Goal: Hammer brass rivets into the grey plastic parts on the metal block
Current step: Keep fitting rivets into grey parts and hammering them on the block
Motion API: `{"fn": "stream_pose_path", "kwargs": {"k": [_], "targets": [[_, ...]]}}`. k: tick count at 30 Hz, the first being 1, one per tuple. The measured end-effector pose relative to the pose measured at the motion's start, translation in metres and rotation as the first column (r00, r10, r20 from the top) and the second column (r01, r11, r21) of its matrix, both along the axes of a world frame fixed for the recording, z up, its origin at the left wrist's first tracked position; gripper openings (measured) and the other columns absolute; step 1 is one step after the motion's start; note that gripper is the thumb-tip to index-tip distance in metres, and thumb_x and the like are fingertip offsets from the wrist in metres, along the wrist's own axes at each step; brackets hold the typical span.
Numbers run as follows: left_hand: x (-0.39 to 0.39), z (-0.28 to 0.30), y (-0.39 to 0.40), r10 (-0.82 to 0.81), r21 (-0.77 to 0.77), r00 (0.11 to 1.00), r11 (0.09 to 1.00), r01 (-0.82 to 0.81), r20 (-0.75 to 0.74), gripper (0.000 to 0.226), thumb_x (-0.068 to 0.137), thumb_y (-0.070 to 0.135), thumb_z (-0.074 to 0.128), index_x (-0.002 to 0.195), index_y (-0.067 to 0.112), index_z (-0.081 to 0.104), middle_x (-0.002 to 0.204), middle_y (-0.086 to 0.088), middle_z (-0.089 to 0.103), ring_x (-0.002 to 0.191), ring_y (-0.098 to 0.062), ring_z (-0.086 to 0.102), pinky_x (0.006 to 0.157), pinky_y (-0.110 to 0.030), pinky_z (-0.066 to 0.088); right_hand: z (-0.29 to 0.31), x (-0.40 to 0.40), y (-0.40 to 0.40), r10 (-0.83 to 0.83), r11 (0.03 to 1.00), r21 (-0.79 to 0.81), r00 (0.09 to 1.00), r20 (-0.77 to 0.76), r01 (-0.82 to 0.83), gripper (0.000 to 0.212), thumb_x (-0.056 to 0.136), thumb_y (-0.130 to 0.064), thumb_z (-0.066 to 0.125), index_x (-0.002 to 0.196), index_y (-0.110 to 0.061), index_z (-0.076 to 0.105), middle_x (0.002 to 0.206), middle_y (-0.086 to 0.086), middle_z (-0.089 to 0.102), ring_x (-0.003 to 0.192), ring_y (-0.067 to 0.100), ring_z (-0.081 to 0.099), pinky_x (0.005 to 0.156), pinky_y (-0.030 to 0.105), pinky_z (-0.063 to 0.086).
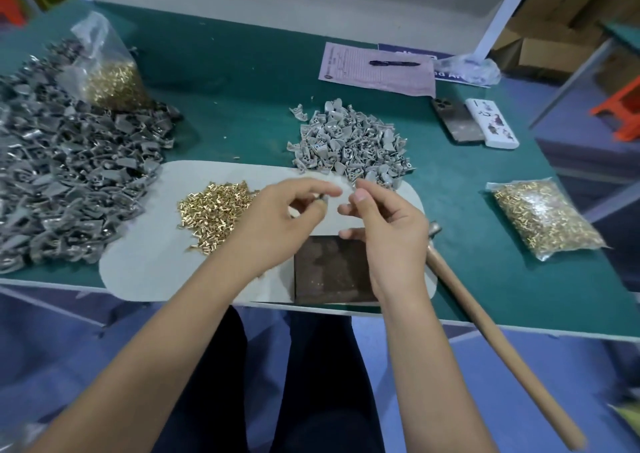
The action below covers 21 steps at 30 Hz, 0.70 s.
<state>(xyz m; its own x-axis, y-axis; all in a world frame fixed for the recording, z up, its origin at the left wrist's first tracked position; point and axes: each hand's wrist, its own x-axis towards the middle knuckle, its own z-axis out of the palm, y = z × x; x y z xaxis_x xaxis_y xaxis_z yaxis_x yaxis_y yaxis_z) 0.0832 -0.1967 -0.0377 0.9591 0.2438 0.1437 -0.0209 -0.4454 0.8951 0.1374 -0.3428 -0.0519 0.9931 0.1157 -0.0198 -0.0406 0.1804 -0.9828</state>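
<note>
Both hands hover above the pale mat (pixel 145 265) at the near edge of the green table (pixel 242 82). The left hand (pixel 277 220) has its fingers curled, pinching a small dark piece at the fingertips; what the piece is cannot be told. The right hand (pixel 384 231), just beside it, has its fingers bent with thumb and forefinger close together; whether they hold anything cannot be told. From left to right: a large heap of dark grey parts (pixel 69 182) at the far left, with a clear bag of brass rivets (pixel 110 75) resting on it; a loose pile of brass rivets (pixel 214 210) on the mat; the dark metal block (pixel 329 272) beneath the hands; a smaller heap of light grey parts (pixel 349 141) beyond them; a hammer (pixel 491 335) with a wooden handle lying right of the block; a second bag of rivets (pixel 543 217) at the right.
</note>
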Motion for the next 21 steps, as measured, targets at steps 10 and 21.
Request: {"fn": "stream_pose_path", "kwargs": {"k": [10,21], "targets": [[-0.067,-0.026,-0.026,0.066,0.129,0.996,0.989,-0.073,0.052,0.014,0.089,0.023,0.073,0.095,0.035,0.072,0.093,0.018,0.069,0.096,0.001,0.061,0.084,-0.017,0.045,0.0,-0.05,-0.043,0.166,0.912,-0.409,0.939,0.302,-0.03,0.022,0.091,-0.009,0.072,0.098,-0.028,0.081,0.091,-0.012,0.077,0.086,0.004,0.07,0.076,0.015,0.051],[-0.072,-0.031,-0.028,0.181,0.34,0.981,0.92,-0.195,0.072,0.009,0.082,0.039,0.078,0.09,0.04,0.077,0.088,0.019,0.062,0.097,-0.013,0.053,0.074,-0.034,0.047,0.005,-0.059,-0.041,0.391,0.699,-0.712,0.872,0.296,-0.072,0.017,0.089,-0.015,0.075,0.091,-0.031,0.078,0.093,-0.011,0.059,0.087,0.003,0.061,0.08,0.018,0.048]]}}
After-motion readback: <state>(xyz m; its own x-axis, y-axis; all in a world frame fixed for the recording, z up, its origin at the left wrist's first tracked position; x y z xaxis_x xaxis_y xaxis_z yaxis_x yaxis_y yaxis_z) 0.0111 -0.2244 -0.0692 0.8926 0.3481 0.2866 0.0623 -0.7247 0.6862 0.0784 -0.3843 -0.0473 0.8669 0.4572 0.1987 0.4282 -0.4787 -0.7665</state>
